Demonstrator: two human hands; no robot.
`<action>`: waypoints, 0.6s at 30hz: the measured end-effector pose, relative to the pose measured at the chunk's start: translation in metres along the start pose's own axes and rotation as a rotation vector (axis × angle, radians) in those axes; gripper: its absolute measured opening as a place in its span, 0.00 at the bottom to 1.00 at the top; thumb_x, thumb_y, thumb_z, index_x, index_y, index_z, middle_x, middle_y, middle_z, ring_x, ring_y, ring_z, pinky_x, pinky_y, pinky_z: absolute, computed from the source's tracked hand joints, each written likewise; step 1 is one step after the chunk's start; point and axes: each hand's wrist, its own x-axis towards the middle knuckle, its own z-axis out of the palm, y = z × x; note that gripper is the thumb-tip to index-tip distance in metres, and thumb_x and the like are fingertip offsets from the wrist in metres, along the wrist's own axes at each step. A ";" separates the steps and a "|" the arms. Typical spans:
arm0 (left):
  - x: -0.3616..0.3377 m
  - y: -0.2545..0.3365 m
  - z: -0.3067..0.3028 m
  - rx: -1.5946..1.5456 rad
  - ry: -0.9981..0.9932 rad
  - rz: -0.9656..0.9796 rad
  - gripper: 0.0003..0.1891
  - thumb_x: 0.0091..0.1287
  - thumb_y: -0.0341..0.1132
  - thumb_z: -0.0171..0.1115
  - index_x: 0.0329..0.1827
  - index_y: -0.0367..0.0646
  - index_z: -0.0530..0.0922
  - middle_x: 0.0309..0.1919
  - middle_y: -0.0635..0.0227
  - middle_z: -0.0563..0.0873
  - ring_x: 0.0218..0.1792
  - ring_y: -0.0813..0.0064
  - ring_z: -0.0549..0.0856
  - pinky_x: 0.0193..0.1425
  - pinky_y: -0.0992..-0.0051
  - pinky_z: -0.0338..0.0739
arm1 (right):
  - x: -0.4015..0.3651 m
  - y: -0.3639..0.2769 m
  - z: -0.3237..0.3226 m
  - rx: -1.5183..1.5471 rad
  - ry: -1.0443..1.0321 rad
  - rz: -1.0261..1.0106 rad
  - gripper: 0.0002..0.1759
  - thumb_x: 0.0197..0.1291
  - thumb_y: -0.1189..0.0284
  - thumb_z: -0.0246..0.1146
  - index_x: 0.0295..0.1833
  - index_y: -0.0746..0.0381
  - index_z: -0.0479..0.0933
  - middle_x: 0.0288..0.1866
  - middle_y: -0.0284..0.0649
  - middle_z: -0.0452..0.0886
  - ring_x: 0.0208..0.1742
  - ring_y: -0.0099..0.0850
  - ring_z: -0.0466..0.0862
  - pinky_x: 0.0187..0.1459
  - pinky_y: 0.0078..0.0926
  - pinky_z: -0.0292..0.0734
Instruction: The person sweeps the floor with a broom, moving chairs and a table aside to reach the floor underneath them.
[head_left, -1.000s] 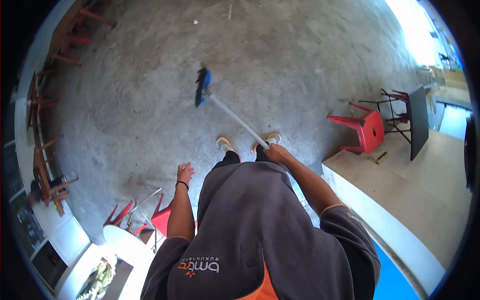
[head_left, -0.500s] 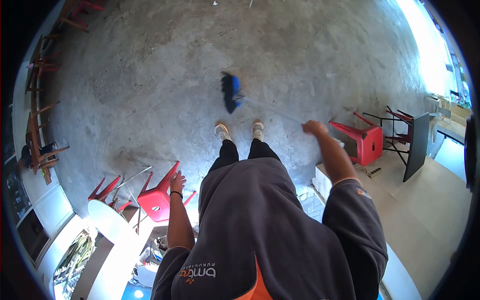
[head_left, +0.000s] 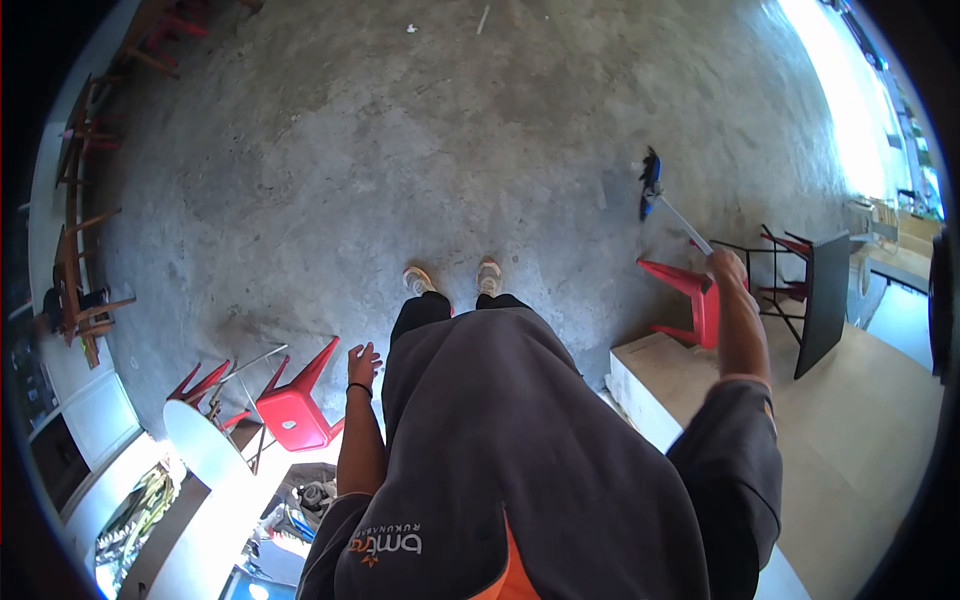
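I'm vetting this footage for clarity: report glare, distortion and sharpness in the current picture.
Head view: glare burns out a strip at upper right and a patch below the white tabletop; head view: fisheye distortion bows the outer scene, corners black; head view: broom and right hand look fairly clear, wooden furniture at far left dim.

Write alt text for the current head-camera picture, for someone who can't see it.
A person's right hand holds a blue-and-black broom out over a gray floor, near a red stool on the right. The left hand is empty; another red stool is at lower left.
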 end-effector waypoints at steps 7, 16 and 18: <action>0.015 0.031 0.020 -0.023 -0.023 0.013 0.29 0.63 0.51 0.60 0.60 0.45 0.63 0.40 0.58 0.83 0.35 0.68 0.83 0.33 0.70 0.72 | -0.074 -0.092 -0.077 -0.019 -0.173 -0.486 0.21 0.58 0.57 0.57 0.40 0.66 0.81 0.30 0.51 0.83 0.32 0.44 0.85 0.41 0.42 0.78; 0.053 0.097 -0.009 -0.042 -0.007 0.143 0.32 0.62 0.48 0.61 0.60 0.36 0.62 0.39 0.52 0.83 0.35 0.67 0.84 0.40 0.70 0.79 | -0.137 -0.416 -0.028 0.029 -0.113 -1.269 0.26 0.61 0.54 0.54 0.35 0.69 0.80 0.32 0.55 0.82 0.36 0.43 0.85 0.42 0.43 0.77; 0.070 0.097 -0.028 -0.099 0.016 0.117 0.31 0.62 0.48 0.61 0.60 0.37 0.62 0.39 0.52 0.83 0.35 0.67 0.84 0.36 0.72 0.78 | -0.190 -0.497 -0.044 -0.054 -0.202 -1.137 0.19 0.59 0.61 0.54 0.42 0.66 0.81 0.44 0.53 0.82 0.50 0.45 0.82 0.48 0.44 0.76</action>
